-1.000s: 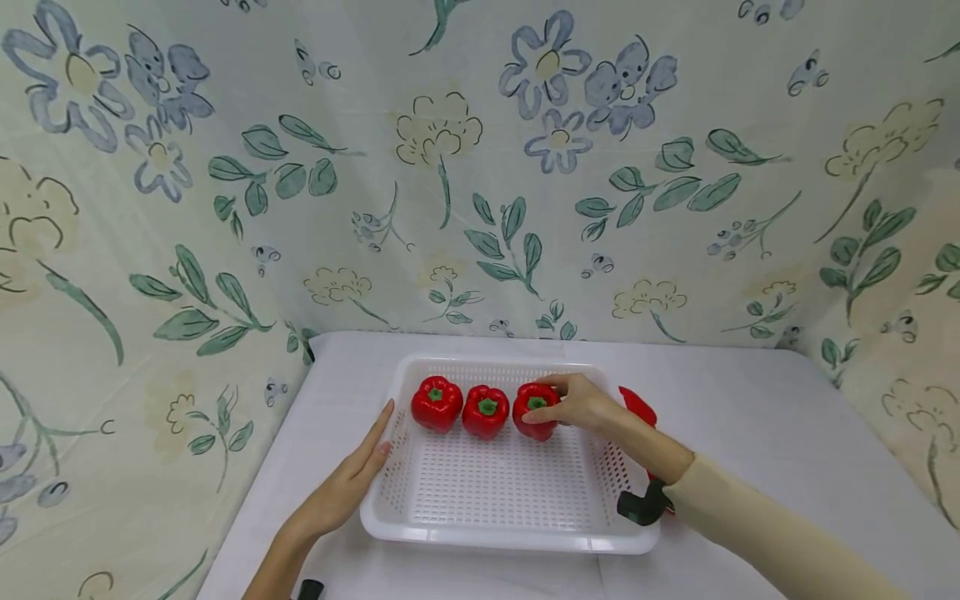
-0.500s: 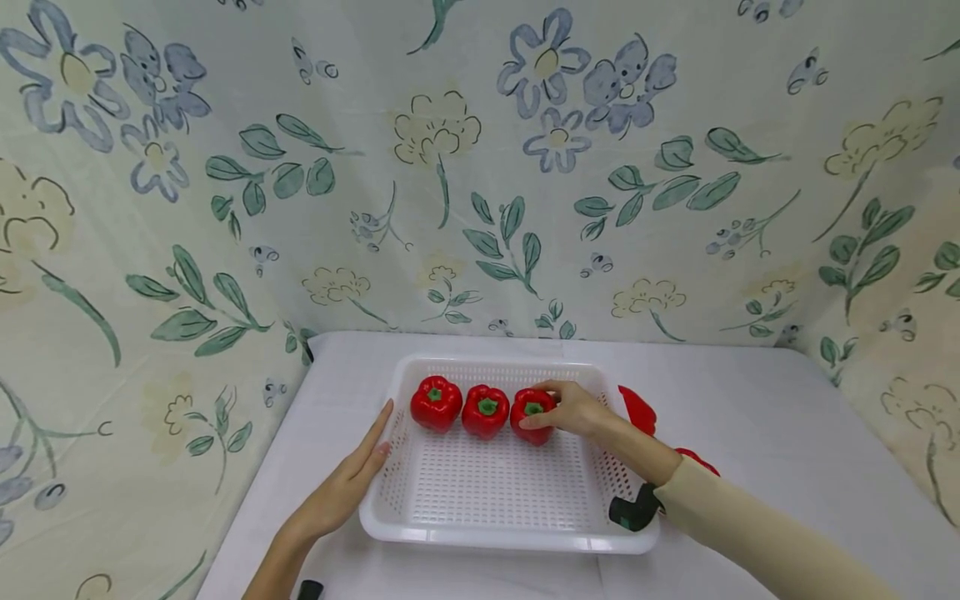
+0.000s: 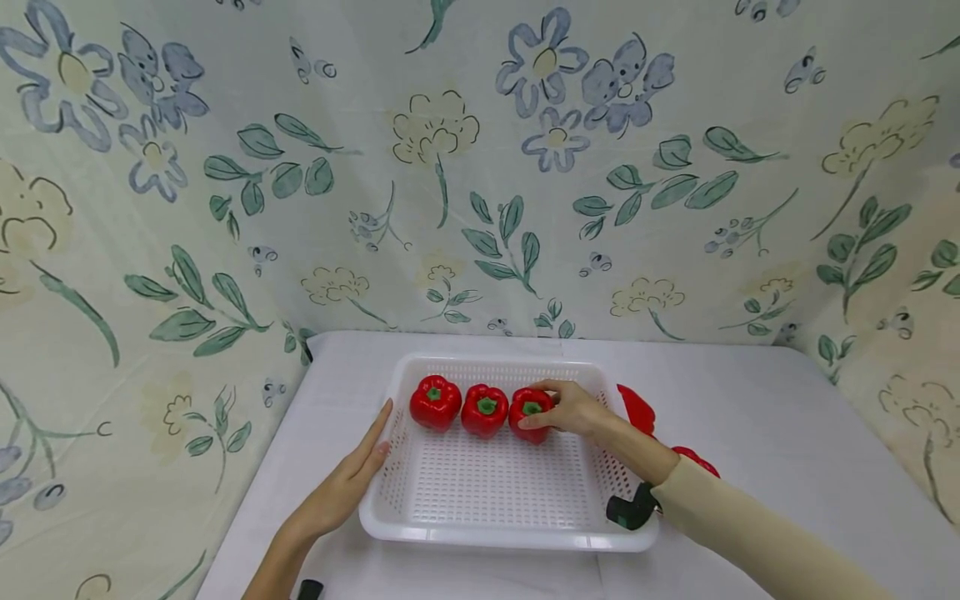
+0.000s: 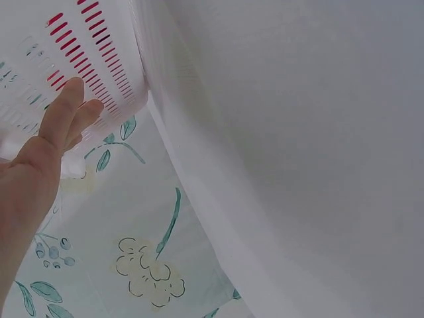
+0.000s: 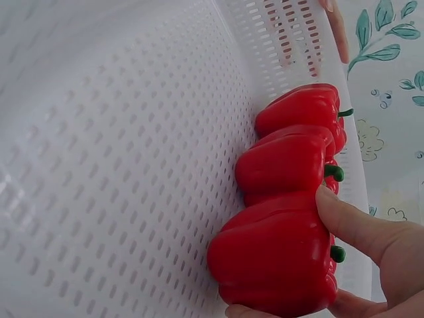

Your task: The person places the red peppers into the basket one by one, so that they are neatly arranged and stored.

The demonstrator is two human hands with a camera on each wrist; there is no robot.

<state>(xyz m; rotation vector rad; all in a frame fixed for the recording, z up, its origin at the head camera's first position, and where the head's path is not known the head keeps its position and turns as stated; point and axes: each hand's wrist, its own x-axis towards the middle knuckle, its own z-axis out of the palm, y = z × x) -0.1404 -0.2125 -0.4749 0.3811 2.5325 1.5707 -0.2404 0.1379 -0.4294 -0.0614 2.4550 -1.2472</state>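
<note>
Three red bell peppers with green stems stand in a row along the back of a white perforated plastic basket [image 3: 487,538]. The left pepper [image 3: 435,403] and the middle pepper [image 3: 483,411] stand free of any hand. My right hand [image 3: 573,408] grips the right-hand pepper [image 5: 275,255], thumb on the near side and fingers around the far side. In the right wrist view this pepper sits against the middle one [image 5: 285,162]. With straight fingers, my left hand [image 3: 348,483] rests against the outside of the basket's left wall [image 4: 99,66].
More red objects, partly hidden behind the right arm, lie on the white-covered table [image 3: 735,400] right of the basket: one red piece [image 3: 637,408] and another [image 3: 697,460]. A flower-patterned cloth [image 3: 480,208] hangs behind and at both sides.
The right hand and its pepper have shifted slightly left, closer to the middle pepper. More of the red objects beyond the right sleeve shows. The left hand keeps its place on the basket.
</note>
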